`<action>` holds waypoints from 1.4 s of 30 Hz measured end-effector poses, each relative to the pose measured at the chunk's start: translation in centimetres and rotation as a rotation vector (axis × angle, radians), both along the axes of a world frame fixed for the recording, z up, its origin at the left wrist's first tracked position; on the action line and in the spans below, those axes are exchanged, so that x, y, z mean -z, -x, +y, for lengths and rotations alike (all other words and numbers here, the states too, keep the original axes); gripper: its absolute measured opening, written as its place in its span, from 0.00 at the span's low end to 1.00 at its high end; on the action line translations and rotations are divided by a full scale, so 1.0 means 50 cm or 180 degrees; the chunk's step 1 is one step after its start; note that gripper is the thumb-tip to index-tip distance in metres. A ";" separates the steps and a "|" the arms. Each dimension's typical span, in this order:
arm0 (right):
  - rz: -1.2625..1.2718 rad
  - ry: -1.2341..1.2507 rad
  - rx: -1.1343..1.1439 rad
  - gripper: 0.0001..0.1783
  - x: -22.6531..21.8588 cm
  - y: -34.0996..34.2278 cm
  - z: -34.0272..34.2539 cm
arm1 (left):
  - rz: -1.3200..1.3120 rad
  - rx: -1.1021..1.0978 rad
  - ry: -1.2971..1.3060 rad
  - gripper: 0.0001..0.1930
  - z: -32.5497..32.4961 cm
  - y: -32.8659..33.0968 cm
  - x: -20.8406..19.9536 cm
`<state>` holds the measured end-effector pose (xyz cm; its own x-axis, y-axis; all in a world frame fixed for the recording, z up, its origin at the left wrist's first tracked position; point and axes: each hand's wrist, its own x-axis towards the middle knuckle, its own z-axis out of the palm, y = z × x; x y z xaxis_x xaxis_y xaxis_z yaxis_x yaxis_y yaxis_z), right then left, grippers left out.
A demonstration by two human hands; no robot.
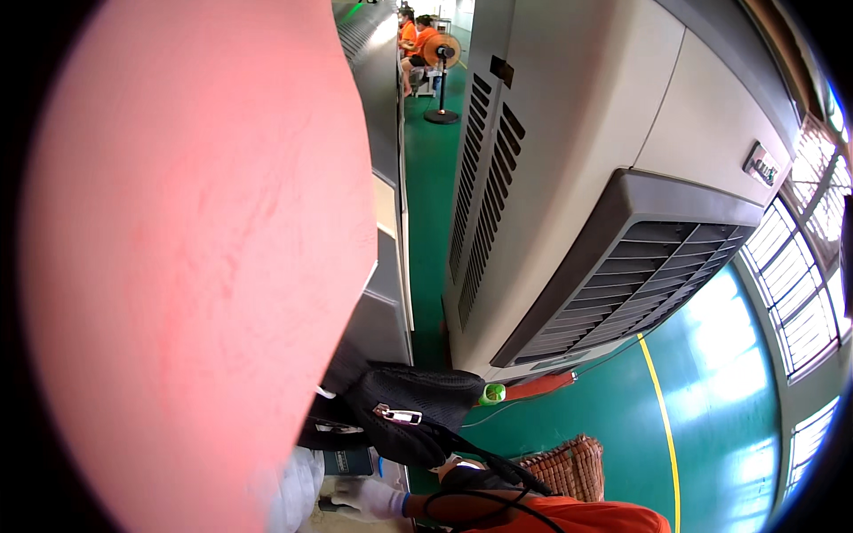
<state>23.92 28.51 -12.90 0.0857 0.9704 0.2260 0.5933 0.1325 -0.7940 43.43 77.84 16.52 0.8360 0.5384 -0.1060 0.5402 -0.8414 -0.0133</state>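
Note:
A large patch of bare skin (204,249), very close and blurred, covers the left side; whose it is and which part of the body cannot be told. Below it, pale grey fabric (298,489) shows, possibly my left hand's glove, its fingers hidden. At the lower edge my right hand (369,499) wears a white glove, its forearm coming from an orange sleeve (577,515). Its fingers are closed around or against a small dark thing (329,505) I cannot make out. A black bag (413,409) with a silver zip pull lies just beyond, beside a dark flat box (348,462).
A tall cream-and-grey air cooler (551,178) stands on the right. A woven wicker seat or basket (569,466) is at the lower right, near a black cable (484,493). Farther off are a standing fan (442,53) and seated people in orange (418,40). Grey machinery (378,133) runs along the left.

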 end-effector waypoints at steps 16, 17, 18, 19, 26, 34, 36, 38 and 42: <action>-0.0037 -0.0222 0.0225 0.17 -0.010 0.009 0.011 | -0.0088 0.0189 -0.0154 0.14 0.017 0.036 0.016; -0.0020 -0.0214 0.0232 0.17 -0.013 0.007 0.007 | -0.0102 0.0166 -0.0187 0.14 0.018 0.058 0.010; 0.0001 -0.0204 0.0231 0.16 -0.014 0.008 0.004 | -0.0102 0.0139 -0.0238 0.14 0.019 0.083 0.004; -0.0050 -0.0313 0.0286 0.16 -0.004 0.010 0.006 | -0.0100 0.0122 -0.0266 0.14 0.018 0.104 -0.002; -0.0432 -0.0556 0.0162 0.14 0.033 -0.011 0.008 | -0.0357 -0.0151 -0.0672 0.15 -0.025 0.334 -0.039; -0.0490 -0.0488 0.0077 0.19 -0.044 -0.013 0.017 | -0.0471 -0.0800 -0.1749 0.16 -0.280 0.647 -0.075; -0.0461 -0.0576 0.0085 0.20 0.017 -0.019 0.019 | -0.0435 -0.1082 -0.1994 0.16 -0.358 0.686 -0.080; -0.0503 -0.0704 -0.0039 0.23 0.029 -0.008 0.024 | -0.0608 -0.1569 -0.2219 0.16 -0.437 0.745 -0.081; -0.1037 -0.0420 -0.0571 0.32 -0.012 -0.015 -0.006 | -0.3396 -0.1413 -0.2813 0.17 -0.619 0.794 -0.046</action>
